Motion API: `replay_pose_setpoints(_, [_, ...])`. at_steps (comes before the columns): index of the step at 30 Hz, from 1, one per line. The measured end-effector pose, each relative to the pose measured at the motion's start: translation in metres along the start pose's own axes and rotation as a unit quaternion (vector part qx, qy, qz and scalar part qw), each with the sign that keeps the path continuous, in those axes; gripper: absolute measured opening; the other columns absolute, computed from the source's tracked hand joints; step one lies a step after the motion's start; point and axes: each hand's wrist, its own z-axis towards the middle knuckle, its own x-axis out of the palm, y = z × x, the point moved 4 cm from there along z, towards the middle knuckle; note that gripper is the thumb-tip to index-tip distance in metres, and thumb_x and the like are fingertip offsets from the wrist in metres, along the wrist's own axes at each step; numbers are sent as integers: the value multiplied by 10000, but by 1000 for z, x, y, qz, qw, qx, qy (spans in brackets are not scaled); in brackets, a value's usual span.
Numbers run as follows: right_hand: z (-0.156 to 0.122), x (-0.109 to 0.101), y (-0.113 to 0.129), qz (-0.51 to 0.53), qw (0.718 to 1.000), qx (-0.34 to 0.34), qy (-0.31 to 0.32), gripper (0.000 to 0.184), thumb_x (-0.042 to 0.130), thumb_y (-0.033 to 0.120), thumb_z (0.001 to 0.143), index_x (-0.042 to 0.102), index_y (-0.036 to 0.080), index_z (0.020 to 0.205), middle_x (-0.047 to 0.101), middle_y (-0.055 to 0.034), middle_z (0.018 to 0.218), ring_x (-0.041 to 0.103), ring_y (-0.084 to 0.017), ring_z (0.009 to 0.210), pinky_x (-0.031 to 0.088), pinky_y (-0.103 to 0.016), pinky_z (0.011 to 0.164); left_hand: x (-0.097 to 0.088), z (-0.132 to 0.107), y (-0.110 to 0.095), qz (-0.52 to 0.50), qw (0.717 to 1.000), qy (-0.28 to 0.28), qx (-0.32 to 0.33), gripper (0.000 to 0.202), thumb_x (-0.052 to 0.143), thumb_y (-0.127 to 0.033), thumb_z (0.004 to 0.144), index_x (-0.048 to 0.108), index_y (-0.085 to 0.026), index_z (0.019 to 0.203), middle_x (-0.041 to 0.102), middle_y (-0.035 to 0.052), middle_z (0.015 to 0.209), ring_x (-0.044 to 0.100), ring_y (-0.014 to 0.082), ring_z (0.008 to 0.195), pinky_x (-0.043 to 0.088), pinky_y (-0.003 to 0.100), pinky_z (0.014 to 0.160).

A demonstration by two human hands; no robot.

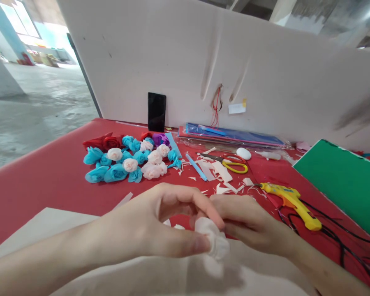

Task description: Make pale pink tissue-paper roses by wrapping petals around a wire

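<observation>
A white paper flower (214,242) is pinched between the thumb and fingers of my left hand (169,224), low in the middle of the view. Just behind it, my right hand (249,220) is closed, its fingertips meeting the flower's far side and partly hidden by my left fingers. Finished blue paper roses (115,174) and white paper roses (130,165) lie grouped at the left, with red paper roses (111,142) and a purple one (160,139) at the back. White paper scraps (222,172) litter the table beyond my hands.
Scissors (234,164) with red and yellow handles lie among the scraps beside a blue pen (196,167). A yellow glue gun (292,201) with black cables rests at right, near a green board (342,185). A black phone (156,112) leans against the white partition (179,53).
</observation>
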Motion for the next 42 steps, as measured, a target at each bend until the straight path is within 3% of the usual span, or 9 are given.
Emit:
replay_pose_setpoints(4, [-1, -5, 3, -17, 998, -52, -34, 244, 471, 269, 988, 671, 139, 934, 725, -85, 868, 677, -122, 821, 549, -212, 748, -2, -3, -4, -30, 999, -19, 11, 166, 724, -310, 809, 705, -303, 973, 615, -39, 865, 586, 145, 882, 480, 201, 780])
replay_pose_setpoints(8, [-1, -8, -1, 24, 995, -79, -53, 219, 488, 254, 980, 681, 150, 987, 746, -112, 905, 703, -163, 891, 576, -290, 794, -8, -5, -6, 3, 997, -72, 22, 232, 517, -410, 949, 731, -320, 940, 663, -49, 917, 561, 129, 907, 433, 143, 799])
replay_pose_setpoints(14, [-1, -12, -6, 50, 994, -71, -72, 194, 530, 233, 959, 709, 155, 961, 747, -95, 843, 705, -180, 842, 573, -346, 806, -15, -4, -13, -1, 990, -130, 61, 255, 502, -286, 941, 700, -261, 782, 627, -59, 774, 577, 118, 785, 439, 145, 679])
replay_pose_setpoints(21, [-3, -9, -15, 136, 986, 44, -83, 167, 605, 248, 911, 738, 155, 872, 746, -79, 803, 683, -174, 758, 546, -307, 754, -28, -2, -19, 9, 977, -195, 90, 288, 487, -198, 871, 733, -243, 730, 580, -65, 694, 553, 107, 755, 439, 181, 731])
replay_pose_setpoints(30, [-3, -3, -27, 171, 967, 170, -88, 244, 598, 299, 902, 774, 180, 783, 745, -65, 770, 660, -179, 702, 525, -285, 648, -37, 2, -22, 100, 966, -214, 109, 269, 488, -281, 890, 718, -234, 759, 564, -54, 661, 538, 121, 705, 419, 210, 672])
replay_pose_setpoints(33, [-6, 0, -32, 210, 949, 212, -105, 212, 618, 264, 890, 776, 186, 771, 754, -55, 762, 663, -177, 713, 532, -291, 696, -41, 2, -27, 175, 953, -215, 123, 248, 478, -279, 883, 696, -241, 770, 604, -45, 685, 552, 143, 706, 415, 235, 652])
replay_pose_setpoints(36, [-6, 6, -33, 285, 917, 246, -132, 206, 660, 327, 866, 763, 185, 758, 750, -47, 731, 660, -164, 691, 535, -294, 730, -48, 1, -25, 289, 932, -188, 113, 201, 545, -251, 850, 714, -242, 741, 637, -42, 672, 549, 154, 644, 385, 248, 596])
replay_pose_setpoints(39, [-5, 17, -32, 381, 868, 278, -154, 251, 684, 392, 839, 727, 175, 720, 720, -24, 631, 638, -127, 602, 530, -246, 650, -52, -8, -11, 388, 905, -140, 101, 180, 589, -187, 825, 753, -233, 767, 685, -20, 715, 583, 168, 664, 395, 246, 614])
replay_pose_setpoints(42, [-6, 33, -30, 459, 812, 321, -165, 241, 687, 349, 839, 681, 152, 701, 705, -23, 603, 641, -105, 579, 508, -200, 581, -53, -22, 12, 447, 881, -117, 97, 303, 485, -148, 898, 755, -238, 794, 669, -3, 768, 603, 166, 707, 416, 232, 658])
